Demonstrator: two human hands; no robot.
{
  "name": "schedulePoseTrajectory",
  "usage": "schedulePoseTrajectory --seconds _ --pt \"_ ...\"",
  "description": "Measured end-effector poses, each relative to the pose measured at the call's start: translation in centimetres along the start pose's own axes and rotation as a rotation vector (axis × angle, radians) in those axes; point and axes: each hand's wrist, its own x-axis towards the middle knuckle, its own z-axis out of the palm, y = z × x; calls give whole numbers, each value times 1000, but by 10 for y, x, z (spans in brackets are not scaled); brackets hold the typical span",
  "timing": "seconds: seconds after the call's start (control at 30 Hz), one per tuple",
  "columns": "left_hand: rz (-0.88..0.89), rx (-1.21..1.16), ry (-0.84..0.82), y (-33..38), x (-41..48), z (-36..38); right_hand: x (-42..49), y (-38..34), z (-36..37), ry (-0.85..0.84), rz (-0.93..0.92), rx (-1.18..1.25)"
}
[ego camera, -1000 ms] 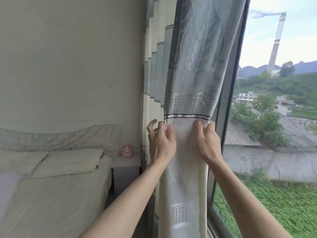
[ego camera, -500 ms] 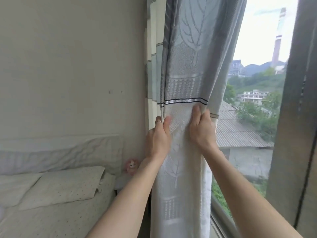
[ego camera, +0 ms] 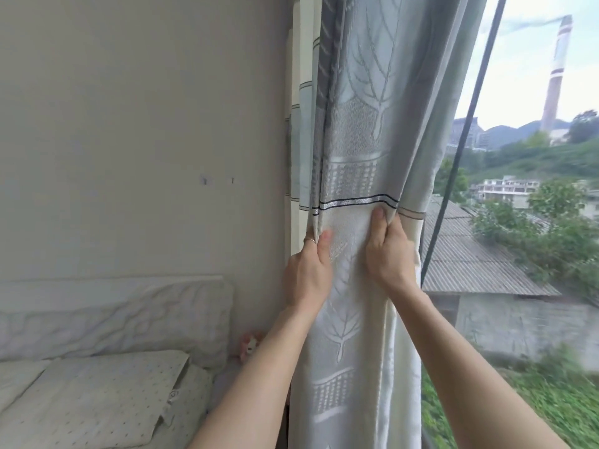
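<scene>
Head view: curtain [ego camera: 356,140] hangs bunched between wall [ego camera: 146,124] and window, gathered into vertical folds. Grey upper part, cream lower part, dark-and-silver band [ego camera: 356,202] between them. Top and hem both cut off by the picture edges.

Left hand [ego camera: 308,273] grips the curtain's left edge just below the band. Thumb lies flat on the front of the cloth, fingers wrap round behind the fold. Only one knuckle with a ring [ego camera: 309,240] shows; fingertips are hidden by fabric.

Right hand [ego camera: 389,257] grips the right side at about the same height, a bit higher, touching the band. Fingers are curled into a pinched pleat, tips buried in cloth. Can't tell how much fabric sits inside the fist. Hands are near each other, not touching, with a flat strip of cream cloth between them.

Forearms run down out of the bottom edge. Left forearm covers part of a small pink toy [ego camera: 249,343]; what it is, can't make out.

Lower left: padded headboard [ego camera: 113,319] against the wall, dotted pillow [ego camera: 97,396] in front of it, bed cut off.

Right of the curtain: thin dark frame [ego camera: 466,124] bar, its lower end hidden behind the cloth. Through the glass: corrugated roof [ego camera: 470,264] and tall chimney [ego camera: 556,72], far off.
</scene>
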Motion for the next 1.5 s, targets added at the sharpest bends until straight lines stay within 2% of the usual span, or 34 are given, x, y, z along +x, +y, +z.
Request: schedulePoseTrajectory --seconds 0.2,0.5,0.97,1.5 --pt "-12 11 36 -51 80 45 63 39 79 -34 -1 40" --pt "46 -9 23 -138 207 106 150 91 201 7 55 23" --pt "63 -73 -80 -291 427 212 299 178 410 36 66 -62" --pt "73 -36 -153 -427 651 326 489 285 614 -39 7 -105"
